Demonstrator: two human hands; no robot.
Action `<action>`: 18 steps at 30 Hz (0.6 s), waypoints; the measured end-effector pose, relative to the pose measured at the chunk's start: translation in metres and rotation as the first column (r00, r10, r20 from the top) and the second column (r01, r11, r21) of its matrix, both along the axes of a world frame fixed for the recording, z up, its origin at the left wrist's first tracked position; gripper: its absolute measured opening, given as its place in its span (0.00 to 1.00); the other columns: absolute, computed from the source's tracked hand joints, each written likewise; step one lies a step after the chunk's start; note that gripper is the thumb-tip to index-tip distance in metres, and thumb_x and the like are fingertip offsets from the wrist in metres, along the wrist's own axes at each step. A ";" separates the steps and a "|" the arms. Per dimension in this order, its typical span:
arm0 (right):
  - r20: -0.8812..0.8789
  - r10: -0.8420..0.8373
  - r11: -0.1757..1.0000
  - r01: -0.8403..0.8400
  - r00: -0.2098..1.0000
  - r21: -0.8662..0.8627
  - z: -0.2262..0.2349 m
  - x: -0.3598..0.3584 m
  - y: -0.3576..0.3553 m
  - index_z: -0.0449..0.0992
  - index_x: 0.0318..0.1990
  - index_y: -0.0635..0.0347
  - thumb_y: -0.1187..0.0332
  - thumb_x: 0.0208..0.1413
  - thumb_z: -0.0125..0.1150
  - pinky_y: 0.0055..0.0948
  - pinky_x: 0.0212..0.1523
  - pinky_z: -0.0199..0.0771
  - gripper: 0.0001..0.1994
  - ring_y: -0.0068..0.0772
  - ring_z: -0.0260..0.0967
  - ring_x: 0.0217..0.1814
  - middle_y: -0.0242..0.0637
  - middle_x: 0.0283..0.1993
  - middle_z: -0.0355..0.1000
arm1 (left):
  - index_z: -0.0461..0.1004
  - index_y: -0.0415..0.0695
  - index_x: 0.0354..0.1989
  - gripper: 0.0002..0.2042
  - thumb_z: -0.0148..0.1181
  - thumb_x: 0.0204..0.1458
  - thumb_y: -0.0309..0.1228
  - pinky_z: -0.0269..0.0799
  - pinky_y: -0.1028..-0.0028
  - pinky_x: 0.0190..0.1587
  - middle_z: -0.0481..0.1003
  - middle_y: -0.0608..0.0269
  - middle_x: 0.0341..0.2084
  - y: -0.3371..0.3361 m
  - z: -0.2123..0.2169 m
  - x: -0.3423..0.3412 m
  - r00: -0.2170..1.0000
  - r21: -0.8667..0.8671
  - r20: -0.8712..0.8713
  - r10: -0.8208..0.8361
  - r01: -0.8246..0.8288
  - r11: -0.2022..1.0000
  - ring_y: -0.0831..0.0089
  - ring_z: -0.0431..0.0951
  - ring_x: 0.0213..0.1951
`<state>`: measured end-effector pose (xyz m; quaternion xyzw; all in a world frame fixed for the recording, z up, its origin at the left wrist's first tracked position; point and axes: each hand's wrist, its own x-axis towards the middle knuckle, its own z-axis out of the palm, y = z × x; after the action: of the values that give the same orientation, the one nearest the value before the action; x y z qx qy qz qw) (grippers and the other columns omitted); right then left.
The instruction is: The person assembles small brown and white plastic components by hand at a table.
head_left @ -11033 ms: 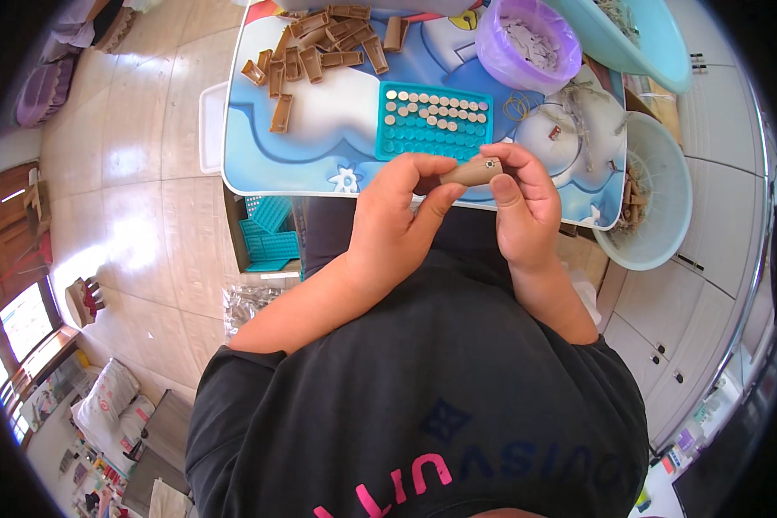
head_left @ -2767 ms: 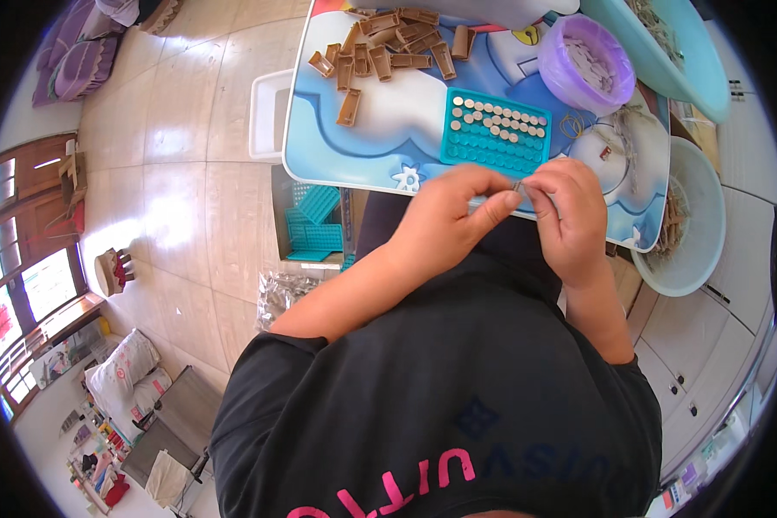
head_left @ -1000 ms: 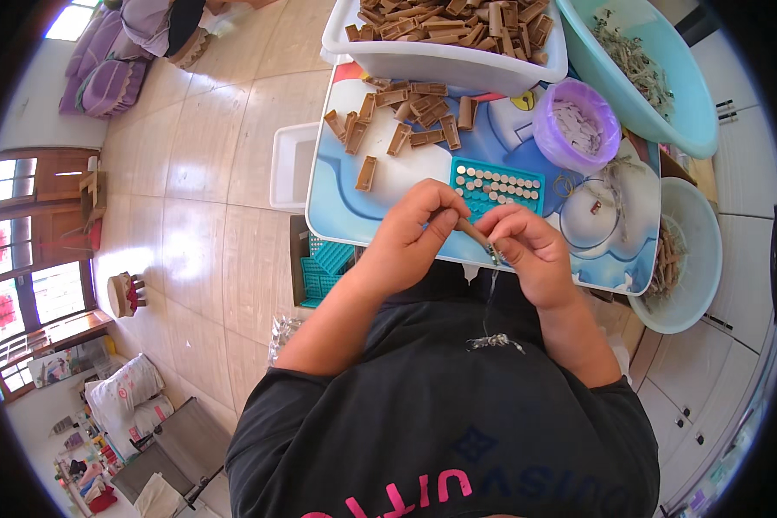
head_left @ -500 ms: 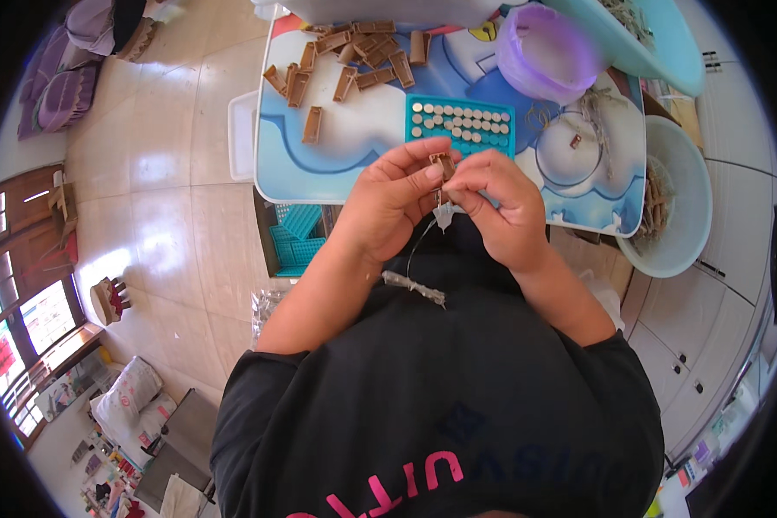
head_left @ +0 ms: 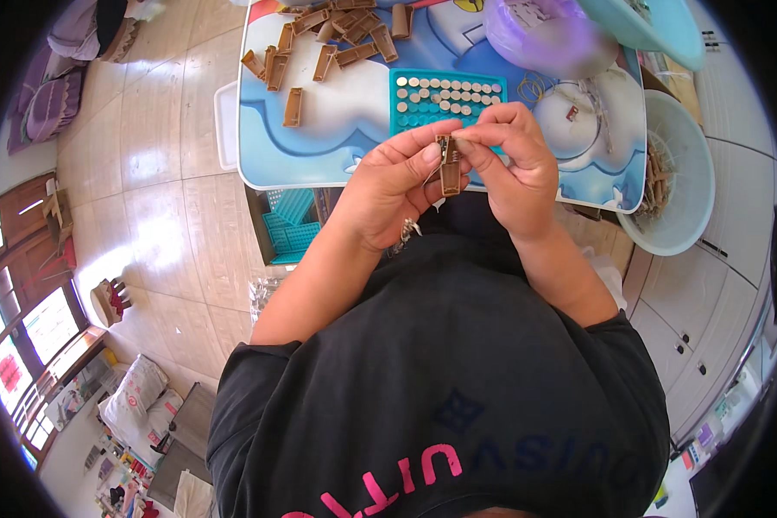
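Note:
Above the table's near edge, my left hand (head_left: pixel 384 181) is closed around a small brown plastic case (head_left: pixel 451 177). The open hollow side of the case faces up, and small parts show near its top end. My right hand (head_left: pixel 522 168) pinches at that top end with thumb and forefinger; whatever lies between those fingertips is too small to make out. A bundle of thin wire (head_left: pixel 407 231) hangs below my left hand, against the black shirt. Just beyond my hands lies a teal tray (head_left: pixel 394 108) with rows of silver button cells (head_left: pixel 466 86).
Several more brown cases (head_left: pixel 325 62) lie loose at the table's far left. A purple-lined basin (head_left: pixel 502 39) and thin wires (head_left: pixel 600 112) are at the right. Beside the table stand a pale tub (head_left: pixel 695 198) of brown pieces and a box of teal trays (head_left: pixel 292 237).
The brown case has been turned, so its long hollow side now shows. My right fingers have shifted to its top end. The wire bundle has moved up under my left hand.

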<state>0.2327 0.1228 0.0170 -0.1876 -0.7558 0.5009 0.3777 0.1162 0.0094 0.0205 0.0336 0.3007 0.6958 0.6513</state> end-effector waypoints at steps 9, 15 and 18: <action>0.126 0.004 0.982 -0.027 0.992 0.185 0.008 0.000 0.006 0.77 0.28 0.59 0.76 0.40 0.64 0.27 0.30 0.64 0.05 0.32 0.64 0.30 0.32 0.28 0.66 | 0.61 0.33 0.56 0.20 0.48 0.58 0.31 0.72 0.69 0.48 0.73 0.56 0.42 0.000 0.011 0.000 0.987 -0.051 -0.162 -0.001 -0.008 0.999 0.70 0.75 0.42; 0.164 0.048 0.984 -0.075 0.985 0.162 0.003 -0.002 0.010 0.76 0.28 0.59 0.76 0.40 0.64 0.29 0.33 0.65 0.05 0.35 0.65 0.31 0.34 0.29 0.67 | 0.63 0.33 0.54 0.17 0.47 0.58 0.29 0.72 0.69 0.48 0.73 0.56 0.42 0.001 0.008 0.002 0.953 -0.099 -0.304 -0.003 -0.028 0.995 0.69 0.76 0.41; 0.110 0.005 0.987 -0.022 0.994 0.160 0.002 -0.005 0.008 0.74 0.34 0.61 0.72 0.42 0.66 0.29 0.34 0.67 0.10 0.35 0.66 0.31 0.34 0.29 0.68 | 0.65 0.33 0.52 0.15 0.47 0.58 0.28 0.72 0.69 0.48 0.73 0.54 0.41 0.002 0.004 0.002 0.951 -0.123 -0.307 0.036 -0.078 0.989 0.68 0.76 0.41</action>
<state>0.2280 0.1306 0.0189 -0.1785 -0.8145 0.4299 0.3464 0.1186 0.0112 0.0244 0.0876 0.4441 0.6792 0.5777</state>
